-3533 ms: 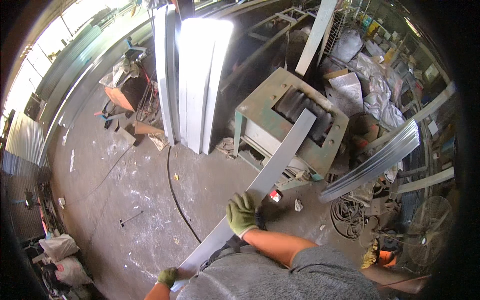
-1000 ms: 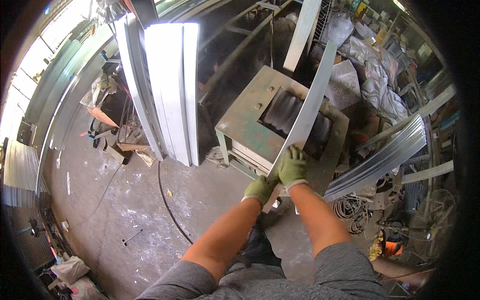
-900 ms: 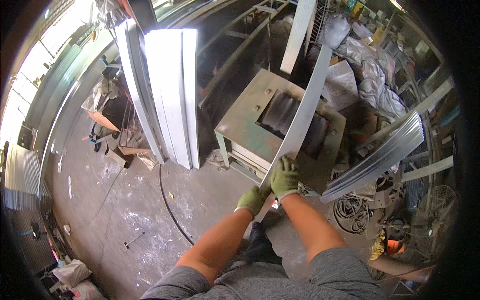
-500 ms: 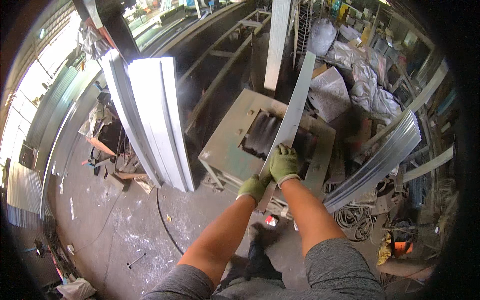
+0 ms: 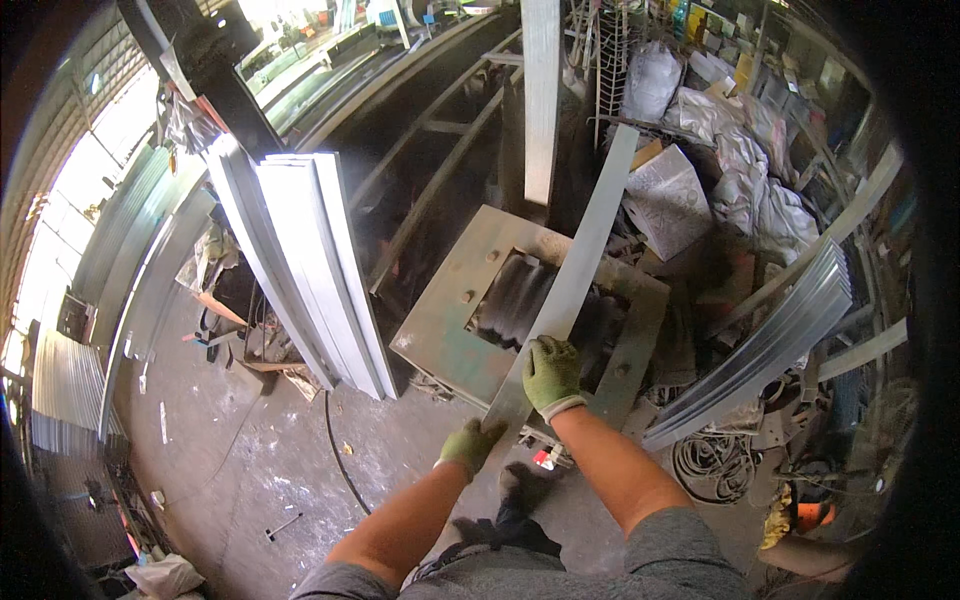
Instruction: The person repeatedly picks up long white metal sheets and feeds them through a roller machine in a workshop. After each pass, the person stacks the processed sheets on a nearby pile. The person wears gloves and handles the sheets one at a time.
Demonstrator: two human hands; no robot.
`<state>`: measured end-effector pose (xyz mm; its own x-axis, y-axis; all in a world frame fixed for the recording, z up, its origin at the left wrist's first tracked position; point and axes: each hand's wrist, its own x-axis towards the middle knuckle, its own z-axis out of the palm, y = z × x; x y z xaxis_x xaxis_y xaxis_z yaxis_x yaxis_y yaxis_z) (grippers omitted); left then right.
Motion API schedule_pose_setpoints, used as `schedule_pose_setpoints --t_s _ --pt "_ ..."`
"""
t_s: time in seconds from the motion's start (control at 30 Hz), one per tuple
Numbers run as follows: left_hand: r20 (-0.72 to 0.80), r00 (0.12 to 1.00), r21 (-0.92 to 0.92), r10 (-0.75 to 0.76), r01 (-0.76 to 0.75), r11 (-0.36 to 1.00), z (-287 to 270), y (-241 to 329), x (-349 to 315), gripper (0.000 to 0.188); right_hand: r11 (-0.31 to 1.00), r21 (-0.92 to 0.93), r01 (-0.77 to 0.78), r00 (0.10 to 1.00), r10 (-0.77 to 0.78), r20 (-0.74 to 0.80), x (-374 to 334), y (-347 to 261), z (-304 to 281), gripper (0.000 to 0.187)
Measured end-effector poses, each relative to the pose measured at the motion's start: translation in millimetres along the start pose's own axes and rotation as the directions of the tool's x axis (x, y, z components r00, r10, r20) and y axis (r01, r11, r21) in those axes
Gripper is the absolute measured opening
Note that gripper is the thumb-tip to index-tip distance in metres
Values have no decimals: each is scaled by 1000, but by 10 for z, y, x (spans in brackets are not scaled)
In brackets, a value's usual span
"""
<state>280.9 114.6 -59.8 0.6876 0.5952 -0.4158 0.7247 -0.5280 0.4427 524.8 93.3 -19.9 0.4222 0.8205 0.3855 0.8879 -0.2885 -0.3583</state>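
A long, flat grey metal strip [image 5: 585, 240] slants across a worn metal-topped machine [image 5: 440, 320], its far end reaching past the machine. Beneath it, an opening in the machine top shows dark, ridged rollers [image 5: 508, 300]. My left hand [image 5: 470, 445], in a green glove, grips the strip's left edge near its close end; some fingertips are hidden. My right hand [image 5: 552, 374], gloved the same way, lies farther up the strip with its fingers curled over it.
Long bright metal panels [image 5: 320, 270] stand upright to the left. Ribbed metal sheets [image 5: 760, 340] lean at the right, above a coiled cable [image 5: 715, 465]. A pale post [image 5: 541, 100] rises behind the machine. A dark hose [image 5: 340, 455] crosses the floor.
The strip has turned its broad face up and shifted toward me. My left hand has slid down and left, apart from my right hand, which has also come closer. The view has shifted slightly.
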Motion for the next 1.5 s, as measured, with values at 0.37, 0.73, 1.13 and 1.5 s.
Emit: schedule_pose_setpoints --t_s 0.37,0.73,1.13,1.5 --pt "26 938 -267 -344 339 902 -25 7 -851 78 987 -153 56 995 -67 -71 255 232 287 29" --pt "58 962 -353 -267 270 896 202 -81 -1077 75 943 -321 92 996 -80 50 -129 343 330 57" --pt "164 939 -409 -301 343 846 668 -911 -2215 80 959 -268 91 993 -65 102 -1287 -635 353 53" --pt "232 897 -381 -377 440 813 1269 -1936 -3597 74 977 -183 113 984 -85 154 -2613 -1856 442 49"
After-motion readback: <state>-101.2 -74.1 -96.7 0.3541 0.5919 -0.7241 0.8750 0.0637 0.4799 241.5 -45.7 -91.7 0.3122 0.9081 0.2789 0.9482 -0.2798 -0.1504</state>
